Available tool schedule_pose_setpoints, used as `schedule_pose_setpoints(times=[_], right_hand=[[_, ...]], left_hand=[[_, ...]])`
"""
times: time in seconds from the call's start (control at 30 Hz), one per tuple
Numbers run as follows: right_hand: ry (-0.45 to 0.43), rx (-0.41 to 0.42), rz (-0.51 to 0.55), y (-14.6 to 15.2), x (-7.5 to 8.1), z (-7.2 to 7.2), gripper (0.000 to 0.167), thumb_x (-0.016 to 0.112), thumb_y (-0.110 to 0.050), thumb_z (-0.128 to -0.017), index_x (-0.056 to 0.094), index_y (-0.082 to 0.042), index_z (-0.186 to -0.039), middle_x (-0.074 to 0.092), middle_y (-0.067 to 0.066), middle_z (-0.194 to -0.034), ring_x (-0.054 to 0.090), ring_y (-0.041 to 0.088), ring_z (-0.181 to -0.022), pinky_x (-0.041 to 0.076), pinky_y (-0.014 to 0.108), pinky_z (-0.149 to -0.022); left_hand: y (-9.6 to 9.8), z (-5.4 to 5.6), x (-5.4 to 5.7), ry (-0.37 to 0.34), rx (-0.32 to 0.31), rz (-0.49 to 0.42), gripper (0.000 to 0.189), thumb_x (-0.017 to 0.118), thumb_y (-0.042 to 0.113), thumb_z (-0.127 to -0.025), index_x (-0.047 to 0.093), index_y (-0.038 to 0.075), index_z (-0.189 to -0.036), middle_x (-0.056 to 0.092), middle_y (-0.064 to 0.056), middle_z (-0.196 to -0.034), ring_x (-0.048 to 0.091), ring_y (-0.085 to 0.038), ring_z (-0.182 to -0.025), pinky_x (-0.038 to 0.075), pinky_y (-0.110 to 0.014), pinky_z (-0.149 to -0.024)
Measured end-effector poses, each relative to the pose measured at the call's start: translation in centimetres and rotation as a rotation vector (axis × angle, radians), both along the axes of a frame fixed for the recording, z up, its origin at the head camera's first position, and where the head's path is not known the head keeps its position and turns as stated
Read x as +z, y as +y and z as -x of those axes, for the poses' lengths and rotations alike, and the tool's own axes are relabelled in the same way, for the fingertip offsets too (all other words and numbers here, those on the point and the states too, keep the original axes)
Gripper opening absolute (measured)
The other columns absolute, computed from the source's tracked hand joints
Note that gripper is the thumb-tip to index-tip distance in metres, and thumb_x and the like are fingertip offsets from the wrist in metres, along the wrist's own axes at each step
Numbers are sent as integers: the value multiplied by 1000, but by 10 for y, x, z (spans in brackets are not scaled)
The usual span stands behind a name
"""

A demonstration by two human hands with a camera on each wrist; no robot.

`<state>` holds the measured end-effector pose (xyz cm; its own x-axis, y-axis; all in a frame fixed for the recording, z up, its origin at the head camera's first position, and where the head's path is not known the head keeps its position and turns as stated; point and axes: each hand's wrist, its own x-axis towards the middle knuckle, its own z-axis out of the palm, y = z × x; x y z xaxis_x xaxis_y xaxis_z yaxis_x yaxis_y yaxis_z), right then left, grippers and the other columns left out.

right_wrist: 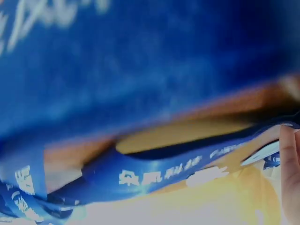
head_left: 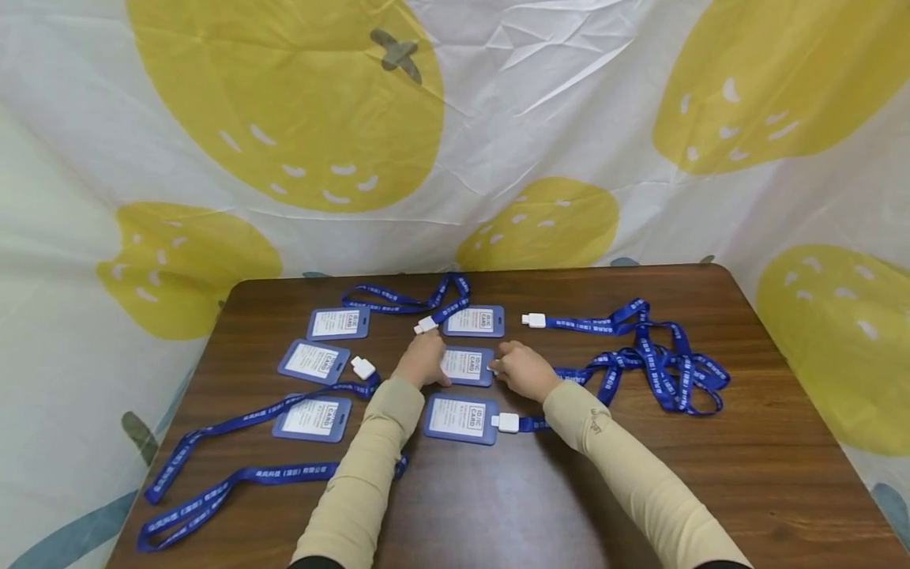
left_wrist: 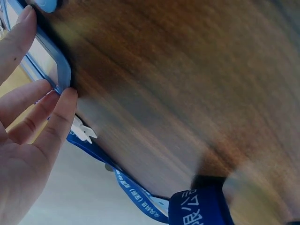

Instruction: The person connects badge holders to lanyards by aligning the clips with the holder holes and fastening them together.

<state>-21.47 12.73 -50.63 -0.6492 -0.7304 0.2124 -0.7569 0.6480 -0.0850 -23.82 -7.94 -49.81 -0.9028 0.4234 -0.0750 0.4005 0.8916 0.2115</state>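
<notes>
My left hand (head_left: pixel 423 361) grips the left end of a blue ID card holder (head_left: pixel 465 365) in the middle of the table. In the left wrist view, thumb and fingers lie along opposite edges of that card holder (left_wrist: pixel 64 72). At its slotted right end, my right hand (head_left: pixel 526 370) pinches the small white clip of a blue lanyard (head_left: pixel 572 374), mostly hidden by the fingers. The strap runs rightward from under that hand. Close to the right wrist camera, blue lanyard straps (right_wrist: pixel 159 173) fill much of the view, with only part of the hand showing at the edge.
Nearer me lies a card holder (head_left: pixel 460 420) with a white clip (head_left: pixel 506 423) at its slot. Another card holder (head_left: pixel 475 321) sits farther back. Several card holders (head_left: pixel 313 360) line the left, among lanyards (head_left: pixel 192 438). More lanyard straps (head_left: pixel 664 371) tangle at right, one with a white clip (head_left: pixel 535 320).
</notes>
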Motion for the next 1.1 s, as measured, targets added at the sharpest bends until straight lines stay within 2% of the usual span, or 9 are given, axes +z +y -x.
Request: schedule_pose_setpoints(times=[0.27,0.4,0.67,0.9,1.1], right_hand=[[17,-1,-62,-2,1,1,14,68,-3,-75,71,-9,-88,51,6,-72,49,21,-68,46,31,-61],[8,-4,-24,0,0,1,15,68,-4,-75,72,-8,-89,48,5,-71,47,20,-66,45,31,-60],[-87,-82,82,8,-3,0,19,69,-6,-76,72,-6,-95,47,2,-67,45,16,-61,42,29,-56],[-165,-102,88,8,5,-3,22,67,-4,-77,70,-1,-99,61,9,-81,57,22,-73,49,35,-67],[-210,-137,86,13,10,-5,25,67,-5,-77,67,3,-102,64,15,-94,60,27,-87,49,39,-79]], left_hand=[[0,-3,3,-1,5,-8,40,88,24,-50,54,5,-57,55,-10,-80,54,-26,-75,46,-38,-73],[0,-3,5,-3,14,-4,39,88,23,-51,54,5,-59,54,-10,-80,54,-25,-75,46,-38,-74],[3,-5,4,-18,0,-31,38,86,23,-54,55,4,-62,52,-10,-78,53,-24,-72,46,-38,-73],[-2,-7,0,5,-30,34,38,84,28,-59,65,0,-77,54,-10,-80,54,-24,-80,45,-35,-78],[-7,-11,5,-6,-20,-17,37,80,23,-64,65,-2,-85,54,-12,-83,55,-26,-79,46,-37,-76]])
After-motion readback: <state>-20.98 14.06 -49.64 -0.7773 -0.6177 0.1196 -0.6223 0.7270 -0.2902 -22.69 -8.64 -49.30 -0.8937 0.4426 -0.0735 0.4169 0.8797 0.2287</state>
